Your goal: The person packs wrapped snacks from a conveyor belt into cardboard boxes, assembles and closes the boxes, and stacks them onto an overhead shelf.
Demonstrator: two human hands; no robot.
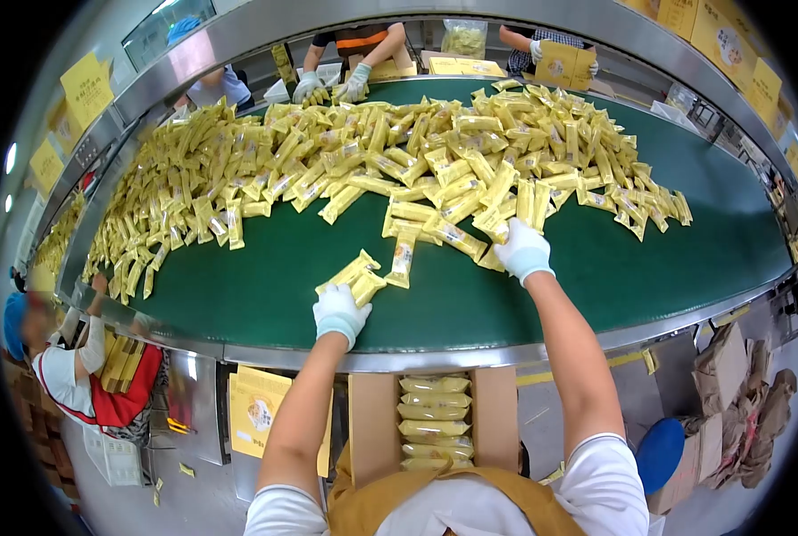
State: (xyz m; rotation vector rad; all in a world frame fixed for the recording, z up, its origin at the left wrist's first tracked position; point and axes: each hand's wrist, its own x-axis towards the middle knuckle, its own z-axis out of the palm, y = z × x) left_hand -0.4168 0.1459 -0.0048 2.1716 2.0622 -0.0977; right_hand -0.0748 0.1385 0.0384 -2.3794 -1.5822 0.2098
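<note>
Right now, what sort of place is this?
Most likely a food packing line: a green conveyor belt heaped with yellow wrapped packets, an open carton part-filled with the same packets, and gloved co-workers across the belt.

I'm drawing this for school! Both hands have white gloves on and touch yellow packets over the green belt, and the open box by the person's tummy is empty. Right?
Not quite: the open box has yellow packets inside, as the head view shows. The left hand, right hand and green belt are just as you said.
</note>
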